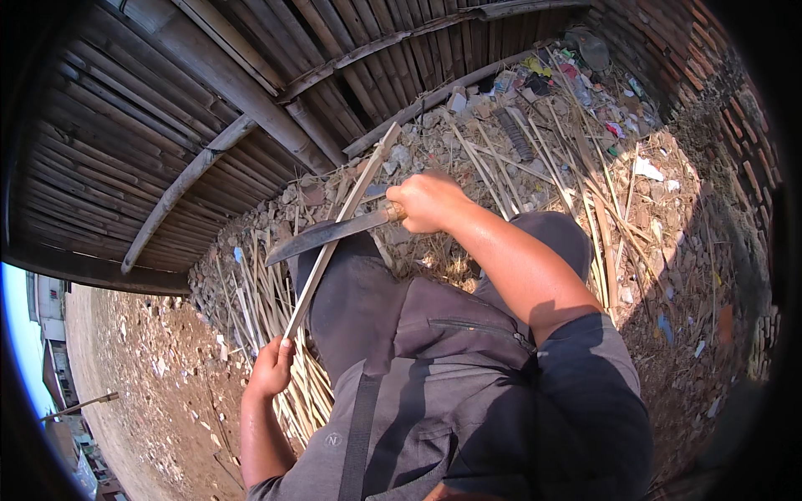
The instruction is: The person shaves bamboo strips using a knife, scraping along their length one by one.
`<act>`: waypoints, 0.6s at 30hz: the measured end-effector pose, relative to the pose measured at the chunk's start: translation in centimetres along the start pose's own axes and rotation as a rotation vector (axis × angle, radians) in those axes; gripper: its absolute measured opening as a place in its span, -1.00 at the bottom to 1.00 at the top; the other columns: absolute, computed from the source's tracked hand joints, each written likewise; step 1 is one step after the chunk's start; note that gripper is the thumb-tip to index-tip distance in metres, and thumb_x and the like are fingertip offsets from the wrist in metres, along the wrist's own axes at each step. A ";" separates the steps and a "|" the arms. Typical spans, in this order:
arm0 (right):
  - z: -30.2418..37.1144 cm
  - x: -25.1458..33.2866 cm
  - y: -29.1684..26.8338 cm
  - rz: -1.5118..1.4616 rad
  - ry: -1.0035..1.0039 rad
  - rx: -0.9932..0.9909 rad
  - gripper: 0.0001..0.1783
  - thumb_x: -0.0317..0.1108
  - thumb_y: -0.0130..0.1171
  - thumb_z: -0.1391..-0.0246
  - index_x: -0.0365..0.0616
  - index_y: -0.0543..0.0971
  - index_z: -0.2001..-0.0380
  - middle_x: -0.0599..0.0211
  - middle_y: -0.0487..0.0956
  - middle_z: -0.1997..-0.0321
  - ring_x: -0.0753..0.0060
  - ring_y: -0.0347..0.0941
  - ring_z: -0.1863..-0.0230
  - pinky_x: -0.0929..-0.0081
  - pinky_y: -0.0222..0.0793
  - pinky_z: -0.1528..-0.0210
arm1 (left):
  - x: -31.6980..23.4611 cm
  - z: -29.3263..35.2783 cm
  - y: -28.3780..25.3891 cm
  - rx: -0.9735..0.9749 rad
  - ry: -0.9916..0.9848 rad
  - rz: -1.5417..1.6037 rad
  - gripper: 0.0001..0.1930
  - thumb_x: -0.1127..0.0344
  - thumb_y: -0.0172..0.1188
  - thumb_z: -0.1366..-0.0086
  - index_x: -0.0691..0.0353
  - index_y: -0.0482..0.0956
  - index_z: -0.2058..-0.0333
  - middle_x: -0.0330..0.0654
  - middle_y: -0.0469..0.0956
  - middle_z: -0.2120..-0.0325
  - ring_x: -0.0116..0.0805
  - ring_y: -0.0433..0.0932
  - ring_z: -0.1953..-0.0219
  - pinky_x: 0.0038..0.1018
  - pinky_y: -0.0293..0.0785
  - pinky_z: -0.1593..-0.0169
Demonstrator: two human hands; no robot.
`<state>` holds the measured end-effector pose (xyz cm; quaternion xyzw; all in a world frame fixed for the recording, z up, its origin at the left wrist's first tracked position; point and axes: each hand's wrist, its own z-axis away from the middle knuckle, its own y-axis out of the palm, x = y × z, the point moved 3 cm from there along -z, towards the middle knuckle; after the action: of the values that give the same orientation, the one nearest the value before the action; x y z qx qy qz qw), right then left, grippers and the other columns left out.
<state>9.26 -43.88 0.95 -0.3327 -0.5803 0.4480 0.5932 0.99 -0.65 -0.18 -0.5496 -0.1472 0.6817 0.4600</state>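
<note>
My right hand [430, 203] is closed round the short wooden handle of a machete [361, 225]. Its broad dark blade points left and lies across a long, pale bamboo strip [309, 294]. The strip slants up and away over my left thigh, its far end near the bamboo wall. At its near end, the fingers and thumb of my left hand [271, 367] grip it. The blade meets the strip around its middle; whether it cuts into it, I cannot tell.
Many split bamboo strips [305, 405] lie in a pile at my left side. More long strips [606, 242] are scattered on the right. A slatted bamboo wall [167, 159] rises ahead, a brick wall [752, 159] at right. Rubble and litter [543, 75] cover the ground.
</note>
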 end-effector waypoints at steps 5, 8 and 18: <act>-1.9 -9.9 0.1 -0.289 0.420 -0.161 -0.43 -0.25 0.18 0.07 0.01 0.59 -0.11 0.00 0.62 -0.08 -0.01 0.56 -0.11 0.14 0.49 -0.12 | -2.1 -0.1 -1.2 0.055 -0.152 0.071 -0.54 -0.01 -0.08 -0.57 0.29 0.45 0.37 -0.36 0.37 0.60 -0.50 0.30 0.54 -0.48 0.30 0.43; -1.3 -8.2 0.3 -0.212 0.442 -0.126 -0.35 -0.24 0.17 0.06 0.02 0.54 -0.20 0.01 0.59 -0.16 0.00 0.54 -0.16 0.17 0.47 -0.17 | -0.8 -0.1 -0.3 0.105 -0.182 0.207 -0.56 0.00 -0.09 -0.58 0.24 0.46 0.36 -0.41 0.32 0.60 -0.56 0.24 0.56 -0.54 0.23 0.46; -0.4 -1.8 0.9 -0.026 0.117 0.048 -0.62 -0.32 0.23 0.11 0.02 0.66 0.13 0.12 0.69 0.15 0.01 0.62 0.04 0.11 0.53 -0.03 | 0.2 1.1 0.3 0.163 -0.229 0.415 -0.58 0.03 -0.10 -0.58 0.17 0.39 0.42 -0.43 0.26 0.63 -0.56 0.18 0.59 -0.55 0.15 0.51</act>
<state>9.64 -45.14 -0.56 -0.3365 -0.5380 0.4338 0.6397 -0.10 -0.37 -0.12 -0.4482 -0.0269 0.8290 0.3334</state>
